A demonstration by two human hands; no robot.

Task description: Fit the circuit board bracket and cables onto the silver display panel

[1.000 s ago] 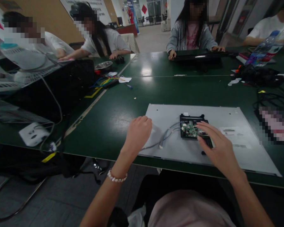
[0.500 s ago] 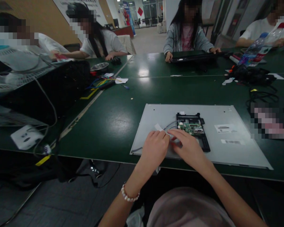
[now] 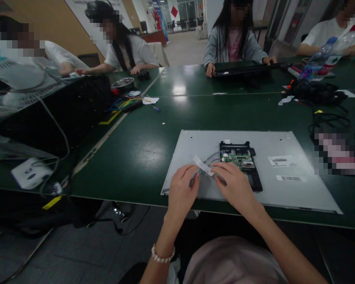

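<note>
A flat metal panel (image 3: 192, 144) lies on the green table, with a black plastic frame (image 3: 256, 179) and a green circuit board (image 3: 238, 160) on it. Grey cables (image 3: 213, 156) run left from the board toward my hands. Over them lies a white strip of tape (image 3: 201, 164). My left hand (image 3: 183, 188) is closed around the grey cable left of the strip, thumb against fingers. With its fingertips, my right hand (image 3: 233, 183) pinches the strip's lower right end, close beside the black frame. The cable under the right fingers is partly hidden.
Across the table, a person holds a black panel (image 3: 242, 70). Bottles (image 3: 318, 61) and tangled black cables (image 3: 316, 92) sit at the right. To the left are a fan (image 3: 23, 85), a black box (image 3: 77, 102), coloured wires (image 3: 127, 103) and a metal bowl (image 3: 123, 83).
My left hand has moved left and down, away from the right fingers, and turned so its thumb shows. More of the white tape strip and grey cable is visible between my hands.
</note>
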